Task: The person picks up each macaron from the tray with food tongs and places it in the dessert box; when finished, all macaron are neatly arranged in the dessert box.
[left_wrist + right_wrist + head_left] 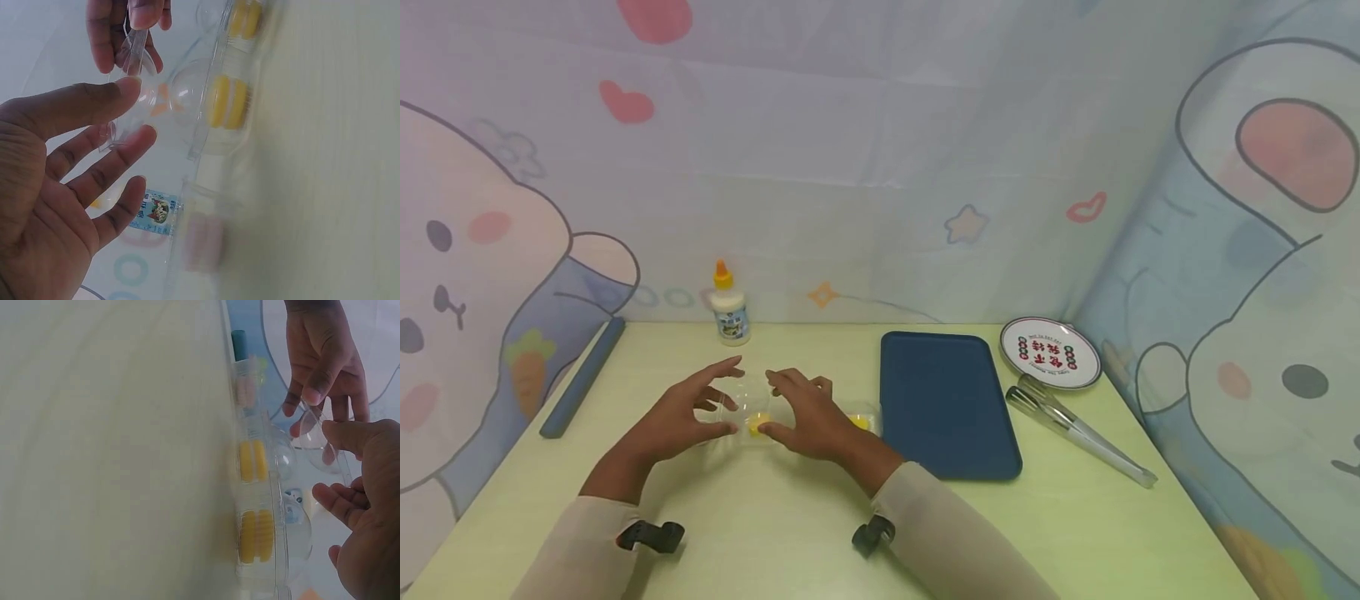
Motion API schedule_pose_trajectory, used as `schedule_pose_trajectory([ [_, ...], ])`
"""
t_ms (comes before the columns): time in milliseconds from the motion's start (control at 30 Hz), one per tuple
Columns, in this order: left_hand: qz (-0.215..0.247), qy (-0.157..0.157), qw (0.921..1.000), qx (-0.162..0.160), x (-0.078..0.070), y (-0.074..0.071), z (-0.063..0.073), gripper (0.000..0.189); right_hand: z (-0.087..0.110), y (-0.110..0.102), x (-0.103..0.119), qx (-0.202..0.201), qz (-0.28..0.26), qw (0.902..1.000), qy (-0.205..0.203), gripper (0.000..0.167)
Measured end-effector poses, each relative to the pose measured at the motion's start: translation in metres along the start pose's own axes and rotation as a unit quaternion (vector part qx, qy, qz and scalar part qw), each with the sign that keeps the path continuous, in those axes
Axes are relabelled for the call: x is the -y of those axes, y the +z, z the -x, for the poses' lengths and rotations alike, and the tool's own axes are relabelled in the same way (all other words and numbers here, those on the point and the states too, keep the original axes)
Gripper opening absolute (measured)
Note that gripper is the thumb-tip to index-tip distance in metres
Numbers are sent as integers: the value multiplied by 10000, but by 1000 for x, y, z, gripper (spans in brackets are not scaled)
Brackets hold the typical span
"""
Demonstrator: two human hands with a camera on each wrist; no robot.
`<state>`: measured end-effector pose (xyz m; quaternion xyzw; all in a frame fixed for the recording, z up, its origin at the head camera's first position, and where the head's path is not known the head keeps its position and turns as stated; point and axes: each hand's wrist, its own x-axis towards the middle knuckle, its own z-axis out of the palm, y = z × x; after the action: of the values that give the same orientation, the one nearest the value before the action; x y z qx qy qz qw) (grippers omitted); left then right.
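A clear plastic lid with round domes (134, 106) is held up between both hands. My left hand (673, 421) pinches one end of it, thumb on the near side and fingers behind. At the other end my right hand (812, 421) pinches the lid (337, 459) between thumb and fingers. Below and beyond it, clear plastic boxes stand on the table. Yellow macarons (256, 536) sit under domed covers, and a pink macaron (203, 242) lies in a clear box at the left. From the head view, the hands and see-through plastic partly hide the boxes.
A blue tray (947, 408) lies right of the hands, with metal tongs (1082, 433) and a white plate with red lettering (1050, 353) farther right. A glue bottle (731, 312) stands at the back. A dark blue roll (583, 379) lies along the left edge.
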<state>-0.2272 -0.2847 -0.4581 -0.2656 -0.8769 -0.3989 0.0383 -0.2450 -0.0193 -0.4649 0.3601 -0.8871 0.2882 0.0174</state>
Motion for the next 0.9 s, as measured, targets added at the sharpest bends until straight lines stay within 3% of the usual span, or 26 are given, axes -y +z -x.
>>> schedule_pose_trajectory([
  [200,68,-66,9999,79,-2,-3,1,103,-1,-1,1,-66,-215,9997,-53,78],
  [400,196,-34,9998,24,0,-7,3,81,-3,0,-4,-262,-638,9971,-326,79],
  [667,349,-658,9972,-6,0,-12,4,46,-6,-2,-5,-182,-858,9949,-491,74],
  [900,637,-762,9951,31,-2,-15,2,34,-11,-7,-1,34,-985,9942,-420,58],
])
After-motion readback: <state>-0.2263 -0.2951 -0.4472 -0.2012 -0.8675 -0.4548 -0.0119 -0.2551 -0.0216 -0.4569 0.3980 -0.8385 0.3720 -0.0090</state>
